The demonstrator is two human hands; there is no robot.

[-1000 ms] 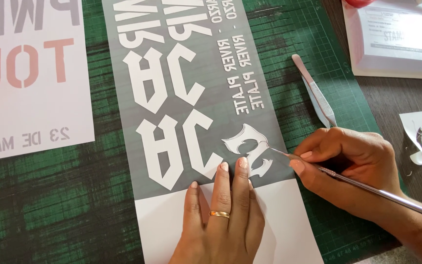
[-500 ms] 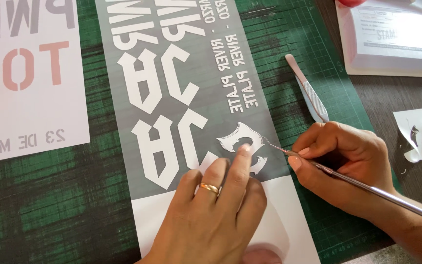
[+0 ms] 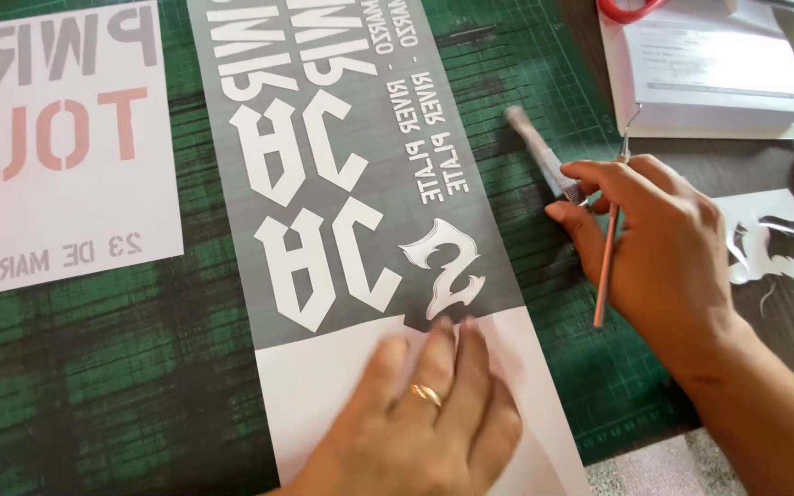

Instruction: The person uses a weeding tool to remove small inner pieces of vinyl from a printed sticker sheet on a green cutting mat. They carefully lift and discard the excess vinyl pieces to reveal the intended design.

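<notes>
Two hands were in view — the left hand (image 3: pixel 415 413) and the right hand (image 3: pixel 659 239). One green cutting mat (image 3: pixel 94 367) carried two printed sheets: one grey sheet (image 3: pixel 342 174) and one white sheet (image 3: pixel 57 138). One thin metal pick (image 3: pixel 606 266), one pair of tweezers (image 3: pixel 539 152) (blurred) and one ring (image 3: pixel 426 395) showed.

1. I'm at a craft or sign-making workbench, going by the green gridded cutting mat (image 3: pixel 526 64) that covers it.
2. A long grey vinyl sheet (image 3: pixel 342 174) with mirrored white lettering lies on the mat.
3. A white printed sheet (image 3: pixel 57 147) lies beside it.
4. Peeled vinyl scraps (image 3: pixel 769 243) and red-handled scissors (image 3: pixel 631 9) lie near the edge.
</notes>
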